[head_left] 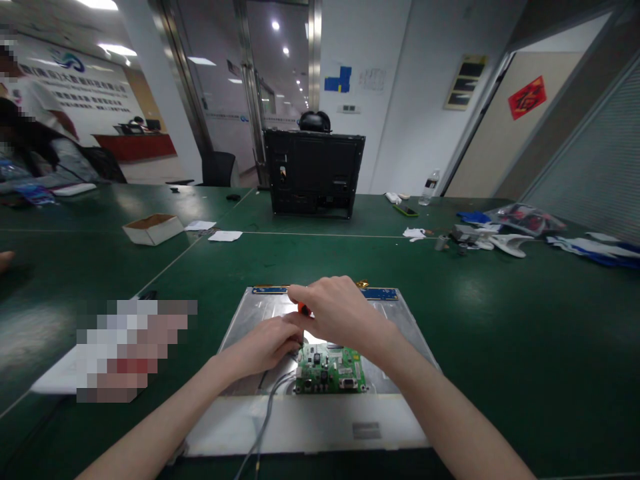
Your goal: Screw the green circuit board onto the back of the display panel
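Observation:
A metal-backed display panel (395,320) lies flat before me, with a green circuit board (330,370) on its lower middle. My right hand (340,310) is closed around a screwdriver (303,309), whose orange and black handle shows between the fingers above the board's upper left corner. Its tip is hidden. Right beside it, my left hand (270,343) has its fingers pressed together at that same corner; what they pinch, if anything, is hidden. Grey cables (273,403) run from the board's left side toward the near edge. A blue strip board (383,294) lines the panel's far edge.
On the green table (500,347), a black monitor housing (315,173) stands at the back. An open white box (153,229) and paper (225,236) lie left of it. Gloves (507,243), a phone (406,210) and a bottle (430,187) lie right. People sit or stand far left.

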Demonstrator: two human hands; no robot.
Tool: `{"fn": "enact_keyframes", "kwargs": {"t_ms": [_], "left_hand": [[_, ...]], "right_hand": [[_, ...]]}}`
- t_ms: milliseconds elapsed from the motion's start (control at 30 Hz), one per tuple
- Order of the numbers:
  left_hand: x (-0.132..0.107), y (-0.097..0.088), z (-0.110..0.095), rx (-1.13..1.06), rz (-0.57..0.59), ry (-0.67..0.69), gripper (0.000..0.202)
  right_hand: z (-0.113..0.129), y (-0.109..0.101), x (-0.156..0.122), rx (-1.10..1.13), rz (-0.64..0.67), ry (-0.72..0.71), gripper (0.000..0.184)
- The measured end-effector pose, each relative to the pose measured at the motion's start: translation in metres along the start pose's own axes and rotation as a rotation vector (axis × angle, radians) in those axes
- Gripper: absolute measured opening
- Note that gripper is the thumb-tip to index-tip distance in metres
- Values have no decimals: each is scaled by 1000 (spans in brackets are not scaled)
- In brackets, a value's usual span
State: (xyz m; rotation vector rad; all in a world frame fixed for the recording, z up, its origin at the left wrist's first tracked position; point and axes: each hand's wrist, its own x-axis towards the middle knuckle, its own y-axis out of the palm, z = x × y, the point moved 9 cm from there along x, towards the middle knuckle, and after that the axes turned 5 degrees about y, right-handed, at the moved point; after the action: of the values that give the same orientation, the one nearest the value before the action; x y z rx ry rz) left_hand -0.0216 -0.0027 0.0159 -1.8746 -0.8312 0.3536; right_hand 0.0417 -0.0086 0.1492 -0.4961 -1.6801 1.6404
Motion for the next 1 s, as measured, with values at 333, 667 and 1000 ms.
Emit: {"fn": "enact_keyframes", "kwargs": {"t_ms": [333,667,1000], "left_hand": [[0,3,5,-16,-27,9,12],[1,-4,1,-49,-69,18,12],[0,2,2,-19,-18,5,13]], "right_hand": [[3,0,-2,-13,-32,-21,16],[8,-2,-3,26,-6,-62,21],[4,-1,-1,-5,-21,-29,14]]}}
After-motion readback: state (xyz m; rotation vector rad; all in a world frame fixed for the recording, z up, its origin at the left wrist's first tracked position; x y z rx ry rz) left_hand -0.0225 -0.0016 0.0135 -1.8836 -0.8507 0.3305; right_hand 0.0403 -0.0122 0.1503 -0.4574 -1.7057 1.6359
